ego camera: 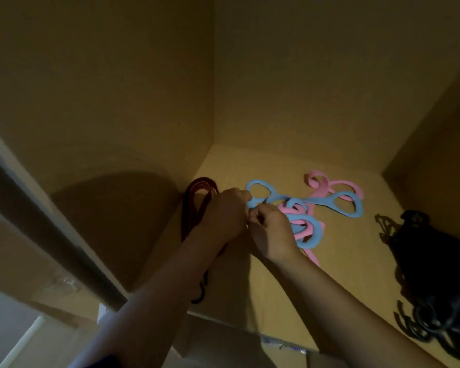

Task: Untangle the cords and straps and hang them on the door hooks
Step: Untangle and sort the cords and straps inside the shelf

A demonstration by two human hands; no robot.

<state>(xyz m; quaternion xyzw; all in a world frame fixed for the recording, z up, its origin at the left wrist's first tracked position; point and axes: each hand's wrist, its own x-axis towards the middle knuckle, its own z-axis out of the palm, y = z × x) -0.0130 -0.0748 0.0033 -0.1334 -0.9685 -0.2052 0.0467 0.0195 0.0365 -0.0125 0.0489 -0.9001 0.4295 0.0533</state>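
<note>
Two grips clamped on blue strap [316,201]: left hand [223,213], right hand [271,232]; strap runs left-right

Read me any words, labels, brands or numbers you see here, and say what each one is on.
None can be read.
The blue strap, pink strap, dark red strap and black cords show no print.
Bluish marks on the shelf's front edge are too blurred to read.

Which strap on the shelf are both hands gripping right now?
The blue strap, wound through the pink strap. The left hand and right hand pinch it near one end loop; the dark red strap and black cords lie aside.
</note>
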